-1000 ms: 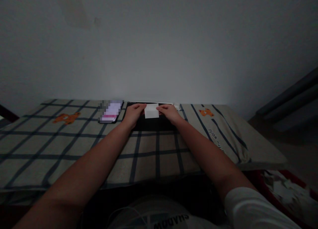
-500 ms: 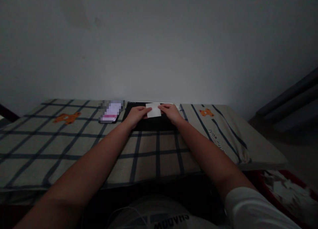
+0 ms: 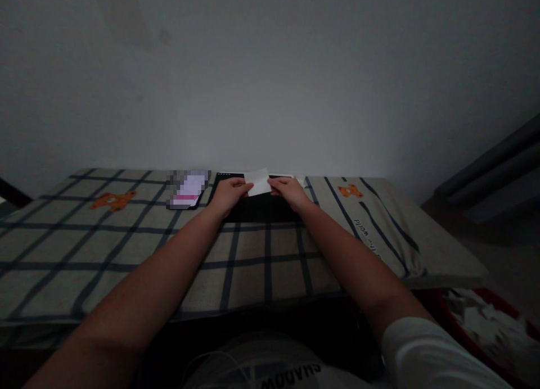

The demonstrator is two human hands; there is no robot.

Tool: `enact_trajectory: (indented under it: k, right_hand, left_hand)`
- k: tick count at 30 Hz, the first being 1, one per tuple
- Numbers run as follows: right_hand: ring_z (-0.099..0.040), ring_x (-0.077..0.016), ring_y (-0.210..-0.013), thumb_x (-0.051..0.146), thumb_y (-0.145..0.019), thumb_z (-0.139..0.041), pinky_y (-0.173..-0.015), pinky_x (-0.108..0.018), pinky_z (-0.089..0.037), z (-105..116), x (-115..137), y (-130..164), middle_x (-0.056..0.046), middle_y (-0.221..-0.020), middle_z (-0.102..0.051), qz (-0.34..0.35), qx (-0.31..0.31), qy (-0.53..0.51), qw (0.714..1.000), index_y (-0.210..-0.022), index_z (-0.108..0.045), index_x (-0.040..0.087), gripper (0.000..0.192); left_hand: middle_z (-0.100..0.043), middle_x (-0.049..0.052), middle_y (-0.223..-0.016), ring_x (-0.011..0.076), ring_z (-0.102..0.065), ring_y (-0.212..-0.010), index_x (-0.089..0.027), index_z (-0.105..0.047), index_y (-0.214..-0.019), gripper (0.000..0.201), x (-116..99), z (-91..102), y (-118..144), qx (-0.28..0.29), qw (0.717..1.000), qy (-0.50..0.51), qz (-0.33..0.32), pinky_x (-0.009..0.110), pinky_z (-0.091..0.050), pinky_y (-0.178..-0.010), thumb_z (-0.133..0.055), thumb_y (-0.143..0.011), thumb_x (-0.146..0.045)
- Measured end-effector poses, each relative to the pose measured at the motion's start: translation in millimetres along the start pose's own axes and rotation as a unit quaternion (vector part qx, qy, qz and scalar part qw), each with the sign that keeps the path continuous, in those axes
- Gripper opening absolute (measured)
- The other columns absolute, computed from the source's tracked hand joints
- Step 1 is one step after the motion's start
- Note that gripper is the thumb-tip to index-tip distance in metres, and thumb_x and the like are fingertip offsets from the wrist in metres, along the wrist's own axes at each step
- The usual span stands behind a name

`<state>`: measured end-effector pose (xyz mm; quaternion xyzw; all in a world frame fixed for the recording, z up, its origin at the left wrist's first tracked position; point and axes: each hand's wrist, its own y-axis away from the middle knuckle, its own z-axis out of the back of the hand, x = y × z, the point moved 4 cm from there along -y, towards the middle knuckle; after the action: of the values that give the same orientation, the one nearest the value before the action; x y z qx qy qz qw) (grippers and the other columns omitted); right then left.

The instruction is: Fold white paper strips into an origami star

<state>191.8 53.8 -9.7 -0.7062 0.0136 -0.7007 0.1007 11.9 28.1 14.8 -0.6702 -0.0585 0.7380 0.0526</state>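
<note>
A small sheet of white paper is held tilted above a black mat on the cloth-covered table. My left hand pinches the paper's left edge between thumb and fingers. On the opposite edge my right hand grips it the same way. The fingertips behind the paper are hidden. Some white material lies at the mat's far right edge, partly covered by my right hand.
A phone with a lit, blurred screen lies left of the mat. The checked tablecloth reaches the wall. At lower right, a red container holds many white paper scraps.
The paper has tilted, its upper right corner now higher and its lower edge slanted. Both hands have stayed on it, nearly in place.
</note>
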Motion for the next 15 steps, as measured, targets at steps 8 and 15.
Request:
enact_trajectory:
  k: [8,15]
  right_hand:
    - [-0.056,-0.0091,-0.064,0.035,-0.069,-0.066,-0.067,-0.025,-0.049,1.0,-0.5,-2.8,-0.004,-0.079,-0.067,0.004,-0.013,0.023,1.000,-0.080,-0.068,0.014,0.023]
    - [-0.058,-0.0098,-0.065,0.032,-0.071,-0.065,-0.066,-0.026,-0.050,5.7,-3.0,-6.4,-0.005,-0.082,-0.067,0.014,-0.041,0.002,0.999,-0.078,-0.067,0.014,0.020]
  left_hand:
    - [-0.065,0.004,-0.069,0.0130,-0.055,-0.060,-0.014,-0.068,-0.075,0.022,6.3,0.0,-5.2,0.008,0.999,0.031,0.011,0.027,-0.044,-0.063,-0.074,-0.060,-0.029]
    - [-0.067,0.006,-0.080,0.0124,-0.060,-0.069,-0.013,-0.068,-0.076,0.026,16.4,-4.3,-7.5,0.050,0.990,0.110,0.073,0.029,-0.049,-0.072,-0.078,-0.056,-0.027]
